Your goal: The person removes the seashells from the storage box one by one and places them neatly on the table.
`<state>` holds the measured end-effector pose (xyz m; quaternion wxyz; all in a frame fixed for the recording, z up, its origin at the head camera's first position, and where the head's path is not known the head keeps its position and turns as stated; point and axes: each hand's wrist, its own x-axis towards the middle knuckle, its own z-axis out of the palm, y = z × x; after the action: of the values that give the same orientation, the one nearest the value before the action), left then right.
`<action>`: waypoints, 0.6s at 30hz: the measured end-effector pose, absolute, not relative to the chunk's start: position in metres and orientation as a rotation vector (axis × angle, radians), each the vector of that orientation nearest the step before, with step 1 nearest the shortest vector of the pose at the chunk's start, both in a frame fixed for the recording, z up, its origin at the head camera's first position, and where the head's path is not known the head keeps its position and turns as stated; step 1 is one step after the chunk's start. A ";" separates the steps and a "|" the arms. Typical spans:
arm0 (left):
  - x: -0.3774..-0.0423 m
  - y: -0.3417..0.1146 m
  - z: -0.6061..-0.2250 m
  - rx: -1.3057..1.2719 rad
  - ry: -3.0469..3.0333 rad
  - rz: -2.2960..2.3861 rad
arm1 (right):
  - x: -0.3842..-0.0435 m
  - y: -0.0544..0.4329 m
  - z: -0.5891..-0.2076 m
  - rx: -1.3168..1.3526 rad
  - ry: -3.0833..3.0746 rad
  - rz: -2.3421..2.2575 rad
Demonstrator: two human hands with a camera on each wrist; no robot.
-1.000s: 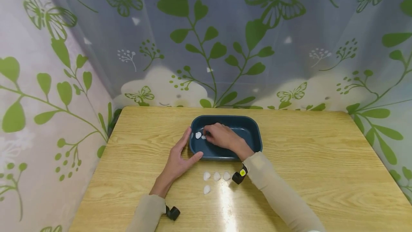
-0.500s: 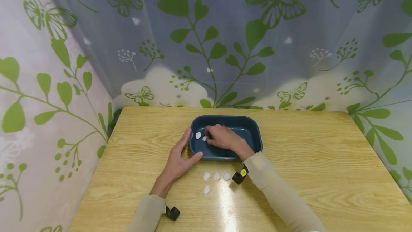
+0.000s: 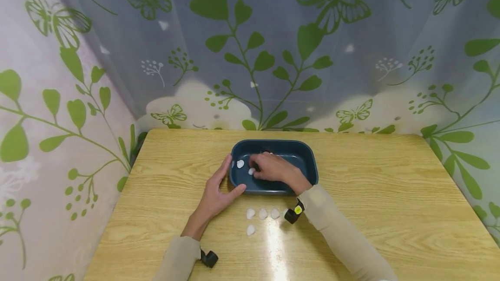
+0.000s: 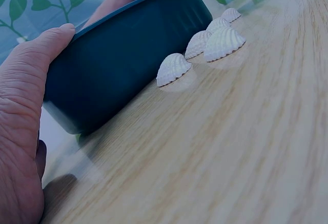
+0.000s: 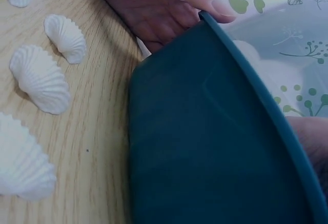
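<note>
A dark blue-green rectangular tub [image 3: 308, 164] stands on the table. My left hand [image 3: 216, 191] braces its left end, fingers fairly straight along the side and thumb on the front rim. Inside, my right hand [image 3: 273, 168] has its fingers curled and pinches a small white seashell [image 3: 251, 171] at thumb and fingertips. Another white shell [image 3: 240, 164] lies left of it in the tub. In the right wrist view, the tub's wall hides the right hand's fingertips. In front of the tub, ribbed white shells [image 4: 174, 69] lie in a row, with a single shell [image 3: 251, 230] nearer me.
The wooden table [image 3: 371, 177] reaches back to a patterned curtain [image 3: 273, 55]. A black wrist camera [image 3: 291, 216] on my right arm hangs beside the row's right end and partly covers a shell there. Another wrist camera [image 3: 209, 259] sits at my left wrist.
My right hand has drawn back slightly to the right and towards me inside the tub, and the shell at its fingertips has moved along with it. The left hand stays in place.
</note>
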<state>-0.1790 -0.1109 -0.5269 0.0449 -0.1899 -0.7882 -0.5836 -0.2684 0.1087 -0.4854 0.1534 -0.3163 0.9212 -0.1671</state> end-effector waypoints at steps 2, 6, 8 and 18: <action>-0.184 -0.113 -0.538 -0.586 -2.420 -1.761 | -0.268 0.111 -0.485 -0.915 2.632 -0.468; -0.192 -0.116 -0.558 -0.601 -2.440 -1.716 | -0.268 0.117 -0.484 -0.908 2.605 -0.483; -0.192 -0.116 -0.558 -0.594 -2.439 -1.716 | -0.267 0.121 -0.484 -0.905 2.591 -0.514; -0.180 -0.111 -0.528 -0.576 -2.419 -1.770 | -0.257 0.138 -0.473 -0.916 2.595 -0.585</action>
<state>-0.1795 -0.1114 -0.5282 0.0444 -0.1886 -0.7917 -0.5794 -0.2569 0.1380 -0.4733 0.1632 -0.3213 0.9100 -0.2052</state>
